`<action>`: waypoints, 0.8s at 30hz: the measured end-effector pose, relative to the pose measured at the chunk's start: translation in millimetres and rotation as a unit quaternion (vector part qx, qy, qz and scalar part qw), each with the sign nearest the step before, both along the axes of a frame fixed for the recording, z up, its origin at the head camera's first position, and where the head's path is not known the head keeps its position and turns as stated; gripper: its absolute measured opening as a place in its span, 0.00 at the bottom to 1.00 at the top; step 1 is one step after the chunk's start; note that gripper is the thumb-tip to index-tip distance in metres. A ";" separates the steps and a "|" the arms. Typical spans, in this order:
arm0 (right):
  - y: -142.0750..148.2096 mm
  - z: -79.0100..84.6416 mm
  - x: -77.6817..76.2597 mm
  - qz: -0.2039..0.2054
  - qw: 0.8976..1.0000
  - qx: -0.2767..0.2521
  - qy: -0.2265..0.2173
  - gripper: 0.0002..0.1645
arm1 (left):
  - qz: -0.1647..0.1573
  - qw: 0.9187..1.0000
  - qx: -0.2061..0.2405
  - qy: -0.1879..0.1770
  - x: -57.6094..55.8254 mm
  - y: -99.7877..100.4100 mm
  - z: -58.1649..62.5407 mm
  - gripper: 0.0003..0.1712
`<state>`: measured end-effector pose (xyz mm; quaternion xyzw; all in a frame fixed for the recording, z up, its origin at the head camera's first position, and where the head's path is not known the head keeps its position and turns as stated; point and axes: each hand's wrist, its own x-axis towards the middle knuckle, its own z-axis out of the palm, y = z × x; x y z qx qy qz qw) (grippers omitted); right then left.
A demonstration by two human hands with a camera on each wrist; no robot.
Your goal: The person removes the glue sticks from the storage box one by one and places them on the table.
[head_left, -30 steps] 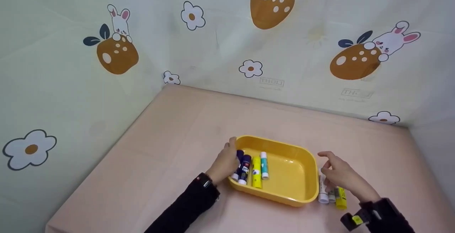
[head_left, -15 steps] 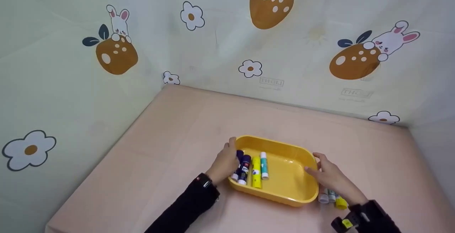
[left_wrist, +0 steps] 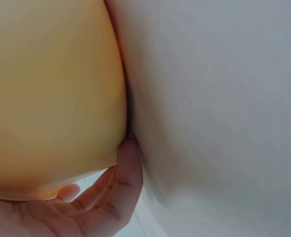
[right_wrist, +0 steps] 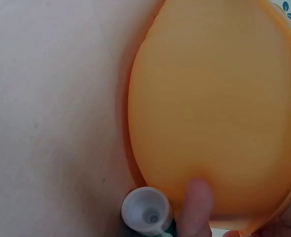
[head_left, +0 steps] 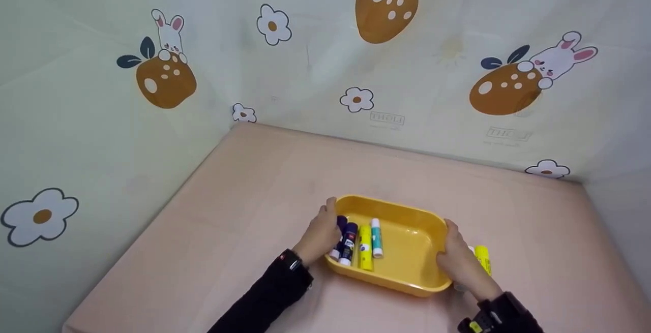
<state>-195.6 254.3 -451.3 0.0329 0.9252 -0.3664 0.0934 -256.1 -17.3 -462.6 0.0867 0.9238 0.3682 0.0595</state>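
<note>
A yellow plastic tray point(head_left: 412, 262) stands on the table, held at both ends. My left hand point(head_left: 319, 234) grips its left end, fingers against the outer wall in the left wrist view. At the right end my right hand point(head_left: 460, 256) holds the rim, thumb over the inside edge. Toward the tray's left side lie two dark blue glue sticks point(head_left: 349, 244), a yellow glue stick point(head_left: 365, 246) and a teal-and-white glue stick point(head_left: 376, 238). Another yellow glue stick point(head_left: 482, 258) lies outside, partly behind my right hand. A white-ended tube point(right_wrist: 146, 210) sits against the tray in the right wrist view.
The table point(head_left: 244, 190) has a pale pink cover. Cloth walls point(head_left: 305, 68) with rabbit and flower prints rise along its left and back sides. The loose tubes by the right end are mostly hidden by my right hand.
My right hand has moved left from above the loose glue sticks and taken hold of the tray's right end. My left hand keeps its grip; the tray has barely shifted.
</note>
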 end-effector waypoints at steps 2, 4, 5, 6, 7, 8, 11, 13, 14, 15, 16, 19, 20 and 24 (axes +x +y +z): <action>-0.8 0.0 0.1 -0.003 1.000 0.006 -0.001 0.48 | 0.002 1.000 0.002 -0.004 0.2 -0.1 0.1 0.36; -1.2 0.1 0.1 -0.004 1.000 0.014 0.000 0.48 | 0.002 1.000 0.005 -0.006 0.4 -0.2 0.2 0.36; -1.2 0.0 0.2 -0.004 1.000 0.019 0.000 0.48 | -0.001 1.000 0.003 -0.004 0.5 -0.5 0.2 0.36; -1.4 -0.2 0.1 -0.005 1.000 0.023 0.002 0.47 | -0.003 1.000 0.001 -0.002 0.7 -0.8 0.1 0.36; -1.7 -0.3 0.1 -0.005 1.000 0.027 0.002 0.47 | -0.005 1.000 0.000 -0.001 1.0 -1.1 0.0 0.36; -2.1 -0.5 0.0 -0.006 1.000 0.030 0.001 0.46 | -0.006 1.000 0.000 0.000 1.2 -1.5 0.0 0.36; -3.0 -1.2 0.1 -0.008 0.999 0.037 0.004 0.44 | -0.006 1.000 -0.002 -0.001 1.5 -2.0 -0.6 0.36; -3.4 -1.8 0.2 -0.011 0.999 0.037 0.004 0.44 | -0.002 1.000 0.005 -0.008 1.5 -1.8 -0.7 0.36; -3.6 -2.2 0.2 -0.013 0.999 0.037 0.005 0.44 | -0.002 1.000 0.007 -0.010 1.4 -1.8 -0.8 0.36; -3.8 -2.5 0.3 -0.015 0.999 0.037 0.005 0.44 | -0.001 1.000 0.009 -0.012 1.4 -1.7 -0.9 0.36; -4.0 -2.7 0.5 -0.018 0.999 0.036 0.003 0.44 | -0.002 1.000 0.012 -0.013 1.3 -1.6 -0.8 0.36; -4.5 -3.6 0.7 -0.025 0.999 0.040 0.001 0.44 | -0.001 1.000 0.014 -0.013 0.8 -1.4 -1.3 0.36; -4.7 -3.8 0.5 -0.027 0.999 0.043 0.003 0.44 | 0.000 1.000 0.012 -0.013 0.6 -1.3 -1.5 0.36; -5.2 -4.2 -0.7 -0.029 0.997 0.063 0.018 0.44 | 0.002 1.000 0.005 -0.006 -0.5 -0.3 -1.5 0.35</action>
